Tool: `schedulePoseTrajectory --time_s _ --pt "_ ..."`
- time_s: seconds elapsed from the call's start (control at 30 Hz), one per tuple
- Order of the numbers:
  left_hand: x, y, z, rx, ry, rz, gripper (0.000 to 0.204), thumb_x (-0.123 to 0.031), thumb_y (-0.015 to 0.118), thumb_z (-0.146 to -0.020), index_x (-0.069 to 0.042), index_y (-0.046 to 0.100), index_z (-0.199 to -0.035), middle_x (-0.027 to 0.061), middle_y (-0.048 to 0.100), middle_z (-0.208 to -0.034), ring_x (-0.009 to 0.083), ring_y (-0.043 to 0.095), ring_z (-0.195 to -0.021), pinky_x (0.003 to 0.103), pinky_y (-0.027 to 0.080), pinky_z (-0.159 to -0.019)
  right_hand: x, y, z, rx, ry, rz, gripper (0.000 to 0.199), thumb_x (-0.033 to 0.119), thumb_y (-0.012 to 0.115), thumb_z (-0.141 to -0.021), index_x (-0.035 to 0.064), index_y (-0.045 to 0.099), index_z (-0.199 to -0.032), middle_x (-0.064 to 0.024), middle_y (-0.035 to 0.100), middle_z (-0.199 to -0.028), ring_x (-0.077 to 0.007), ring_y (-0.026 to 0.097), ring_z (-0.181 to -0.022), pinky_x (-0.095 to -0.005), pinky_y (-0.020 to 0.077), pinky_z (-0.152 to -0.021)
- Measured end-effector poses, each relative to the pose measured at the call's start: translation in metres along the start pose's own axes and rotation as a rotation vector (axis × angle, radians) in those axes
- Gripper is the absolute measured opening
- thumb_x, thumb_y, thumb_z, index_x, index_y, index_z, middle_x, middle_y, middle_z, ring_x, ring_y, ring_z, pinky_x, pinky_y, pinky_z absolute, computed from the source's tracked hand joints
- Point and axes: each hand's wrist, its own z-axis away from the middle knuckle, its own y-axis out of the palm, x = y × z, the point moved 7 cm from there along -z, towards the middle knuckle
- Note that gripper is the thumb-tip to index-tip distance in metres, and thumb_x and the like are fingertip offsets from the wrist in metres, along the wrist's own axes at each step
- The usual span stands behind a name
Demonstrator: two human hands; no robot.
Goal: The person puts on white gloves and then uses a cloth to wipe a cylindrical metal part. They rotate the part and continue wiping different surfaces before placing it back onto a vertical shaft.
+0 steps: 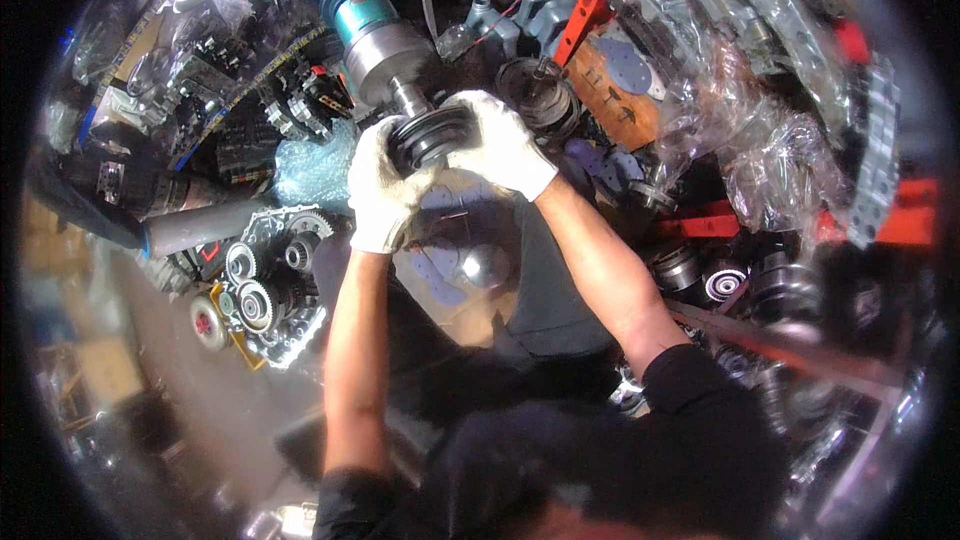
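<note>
A dark, round, grooved metal part (432,138) is gripped between my two white-gloved hands at the end of a shaft. My left hand (383,185) wraps its left side, fingers curled behind it and thumb toward the front. From the right, my right hand (497,143) closes over its edge, with some fingertips hidden behind the part. Just beyond it, the bare steel shaft (408,97) runs into a thick metal cylinder (385,50) with a teal band. Whether the grooved part sits on the shaft or is only held against it, I cannot tell.
An open gear assembly (255,285) lies at the left, near bubble wrap (312,162). Plastic-wrapped parts (770,150) crowd the right, by a red metal beam (890,215). Grey plastic jugs (495,25) stand at the back. A shiny dome (486,266) lies below my hands.
</note>
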Motion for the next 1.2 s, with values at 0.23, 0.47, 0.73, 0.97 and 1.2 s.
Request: schedulePoseTrajectory --time_s 0.23,0.47,0.73,0.97,1.2 --pt "-0.004 -0.001 0.001 -0.051 -0.028 0.133 0.060 -0.018 0.093 -0.077 -0.002 0.066 -0.128 0.0143 0.072 -0.116 0.0231 0.072 -0.104 0.036 0.058 -0.096 -0.002 0.000 0.001 0.003 0.027 -0.079 0.069 0.025 0.095 -0.072 0.0066 0.065 -0.132 -0.0155 0.071 -0.125 -0.0331 0.070 -0.118 -0.0430 0.0556 -0.105" --pt "-0.006 -0.001 0.001 -0.011 -0.068 0.052 0.066 -0.017 0.090 -0.079 0.001 0.061 -0.136 0.0140 0.073 -0.123 0.0214 0.072 -0.109 0.036 0.059 -0.097 -0.001 0.000 0.001 -0.009 0.026 -0.036 0.067 0.022 0.094 -0.073 0.0063 0.066 -0.131 -0.0162 0.071 -0.124 -0.0316 0.071 -0.115 -0.0432 0.0572 -0.102" --pt "-0.012 -0.004 -0.001 0.015 -0.020 -0.048 0.062 -0.014 0.089 -0.077 0.001 0.063 -0.131 0.0132 0.072 -0.115 0.0212 0.071 -0.103 0.036 0.060 -0.093 0.001 -0.001 0.003 -0.012 -0.011 -0.043 0.064 0.028 0.091 -0.076 0.0065 0.065 -0.130 -0.0156 0.072 -0.122 -0.0333 0.070 -0.117 -0.0437 0.0562 -0.101" --pt "-0.011 -0.006 0.001 -0.019 -0.001 -0.020 0.061 -0.019 0.090 -0.077 -0.004 0.063 -0.131 0.0138 0.071 -0.117 0.0265 0.072 -0.110 0.040 0.059 -0.100 0.010 -0.005 0.001 0.004 0.105 -0.066 0.072 0.018 0.093 -0.067 0.0062 0.064 -0.132 -0.0155 0.070 -0.123 -0.0322 0.069 -0.116 -0.0438 0.0557 -0.101" --pt "-0.007 -0.005 0.005 0.019 -0.037 0.017 0.069 -0.021 0.090 -0.077 -0.002 0.060 -0.136 0.0151 0.070 -0.124 0.0263 0.071 -0.113 0.039 0.057 -0.102 0.015 -0.009 0.002 -0.029 0.078 -0.058 0.071 0.013 0.092 -0.066 0.0070 0.064 -0.131 -0.0142 0.070 -0.122 -0.0303 0.069 -0.114 -0.0424 0.0563 -0.099"
